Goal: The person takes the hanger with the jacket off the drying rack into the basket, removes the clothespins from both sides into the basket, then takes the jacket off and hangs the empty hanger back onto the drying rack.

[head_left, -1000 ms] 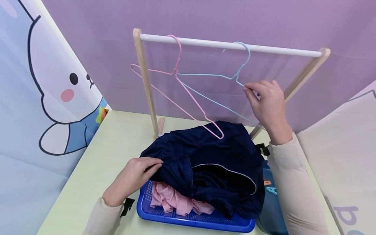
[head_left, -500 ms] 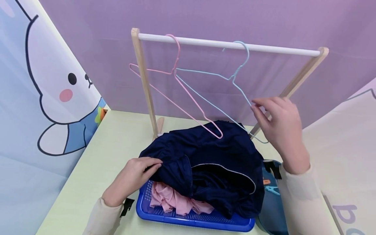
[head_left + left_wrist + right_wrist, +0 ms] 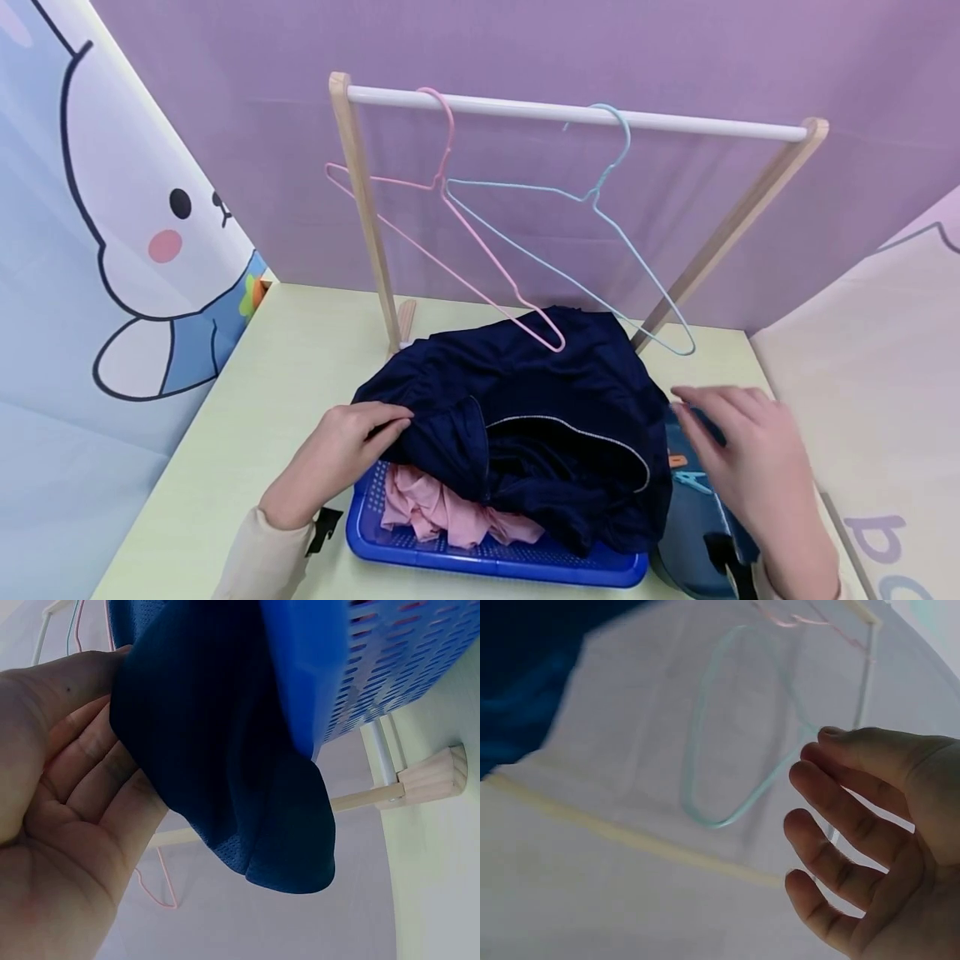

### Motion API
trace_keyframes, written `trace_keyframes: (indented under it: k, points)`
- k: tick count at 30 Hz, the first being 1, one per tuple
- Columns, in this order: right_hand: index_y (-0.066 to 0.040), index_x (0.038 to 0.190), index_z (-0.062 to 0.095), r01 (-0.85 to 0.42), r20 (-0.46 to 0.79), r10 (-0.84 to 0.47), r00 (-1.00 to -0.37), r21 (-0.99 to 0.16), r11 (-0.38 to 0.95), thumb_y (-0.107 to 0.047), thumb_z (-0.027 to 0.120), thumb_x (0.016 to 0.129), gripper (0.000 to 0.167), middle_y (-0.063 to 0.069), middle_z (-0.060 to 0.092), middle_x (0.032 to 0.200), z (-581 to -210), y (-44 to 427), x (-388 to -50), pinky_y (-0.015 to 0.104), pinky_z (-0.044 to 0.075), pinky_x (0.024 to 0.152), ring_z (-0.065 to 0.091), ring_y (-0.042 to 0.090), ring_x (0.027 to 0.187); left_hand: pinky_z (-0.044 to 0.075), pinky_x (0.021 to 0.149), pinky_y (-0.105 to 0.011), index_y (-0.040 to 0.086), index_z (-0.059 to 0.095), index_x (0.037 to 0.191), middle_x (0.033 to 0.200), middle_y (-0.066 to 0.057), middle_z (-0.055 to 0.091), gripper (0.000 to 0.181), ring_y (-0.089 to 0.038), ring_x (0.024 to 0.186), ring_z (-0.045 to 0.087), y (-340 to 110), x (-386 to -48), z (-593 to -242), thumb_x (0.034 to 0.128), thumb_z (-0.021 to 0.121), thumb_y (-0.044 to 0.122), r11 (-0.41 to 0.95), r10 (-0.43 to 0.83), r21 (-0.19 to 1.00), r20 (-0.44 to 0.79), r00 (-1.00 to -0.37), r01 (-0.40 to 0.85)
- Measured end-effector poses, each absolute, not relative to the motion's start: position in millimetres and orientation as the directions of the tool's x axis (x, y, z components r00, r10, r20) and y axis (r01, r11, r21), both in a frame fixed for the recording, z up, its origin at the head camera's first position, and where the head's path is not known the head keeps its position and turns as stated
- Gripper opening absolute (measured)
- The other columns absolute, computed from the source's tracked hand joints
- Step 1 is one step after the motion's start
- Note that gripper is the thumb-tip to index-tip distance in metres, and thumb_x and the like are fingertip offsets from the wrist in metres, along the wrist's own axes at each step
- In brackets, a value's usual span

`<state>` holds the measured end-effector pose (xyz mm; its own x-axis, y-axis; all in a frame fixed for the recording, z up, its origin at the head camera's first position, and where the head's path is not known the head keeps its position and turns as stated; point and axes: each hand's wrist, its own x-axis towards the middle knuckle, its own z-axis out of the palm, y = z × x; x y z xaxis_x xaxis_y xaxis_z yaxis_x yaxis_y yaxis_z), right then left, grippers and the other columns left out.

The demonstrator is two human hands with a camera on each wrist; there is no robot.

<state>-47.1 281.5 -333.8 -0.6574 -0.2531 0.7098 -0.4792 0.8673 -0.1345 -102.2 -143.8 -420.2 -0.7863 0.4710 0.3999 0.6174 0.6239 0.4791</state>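
A navy blue garment point(image 3: 525, 367) lies bunched over a blue perforated basket point(image 3: 495, 567), its pale-edged opening facing forward. With thumb and fingertips my left hand point(image 3: 341, 450) pinches the garment's left edge; in the left wrist view that fabric point(image 3: 202, 742) hangs from the pinch. My right hand point(image 3: 757, 467) is in the air to the right of the garment, above a dark teal bin point(image 3: 690, 542). It holds nothing, its fingers loosely bent in the right wrist view. Beyond it a light blue hanger point(image 3: 637, 250) and a pink hanger point(image 3: 487, 242) hang on the rack's white bar point(image 3: 525, 108).
Pink cloth point(image 3: 450, 508) shows in the basket under the garment. An orange clothespin point(image 3: 677, 460) and a light blue clothespin point(image 3: 693, 481) are in the bin. The rack's wooden legs point(image 3: 363, 200) stand behind the basket on a pale table point(image 3: 300, 333); a purple backdrop rises behind.
My right hand has let go of the light blue hanger and moved down and right to above the bin. The hanger has swung lower on its right side. My left hand stays on the garment.
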Motion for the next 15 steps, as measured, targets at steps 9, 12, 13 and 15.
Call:
trace_keyframes:
  k: [9,12,13,15]
  points:
    - [-0.01,0.088,0.078,-0.421,0.565,-0.275,-0.778,-0.144,0.896,-0.038,0.065,0.097,0.032,-0.003,0.07,0.081,-396.8,308.4,-14.7,0.034,0.045,0.051,0.059,0.017,0.064,0.059,0.082,-0.035,0.01,0.077,0.106,0.102,0.001,0.074,0.016,-0.015,0.096,0.07,-144.2,-101.9,-420.6,0.0897,0.075,0.006,0.634,0.468,0.486,0.379,-0.798,0.602]
    - [-0.009,0.086,0.077,-0.361,0.508,-0.238,-0.827,-0.156,0.919,-0.015,0.083,0.078,0.011,-0.002,0.068,0.078,-410.8,315.0,-10.0,0.033,0.046,0.049,0.058,0.017,0.063,0.059,0.082,-0.035,0.01,0.077,0.106,0.102,0.001,0.074,0.017,-0.015,0.096,0.07,-144.0,-101.7,-420.5,0.0899,0.075,0.006,0.637,0.468,0.483,0.377,-0.799,0.601]
    - [-0.009,0.085,0.077,-0.339,0.492,-0.224,-0.841,-0.158,0.927,-0.009,0.086,0.071,0.017,-0.002,0.067,0.077,-414.4,316.7,-8.9,0.033,0.046,0.048,0.058,0.017,0.062,0.059,0.082,-0.035,0.01,0.077,0.106,0.102,0.001,0.074,0.016,-0.015,0.096,0.07,-143.8,-101.6,-420.5,0.0899,0.075,0.006,0.637,0.468,0.482,0.378,-0.799,0.601]
    - [-0.01,0.083,0.076,-0.307,0.466,-0.199,-0.862,-0.168,0.937,-0.005,0.089,0.065,0.023,-0.003,0.065,0.075,-421.0,318.9,-7.9,0.031,0.044,0.047,0.056,0.015,0.06,0.059,0.082,-0.035,0.01,0.077,0.105,0.102,0.001,0.074,0.016,-0.015,0.095,0.07,-143.4,-101.3,-420.9,0.0898,0.075,0.006,0.637,0.47,0.479,0.38,-0.797,0.604]
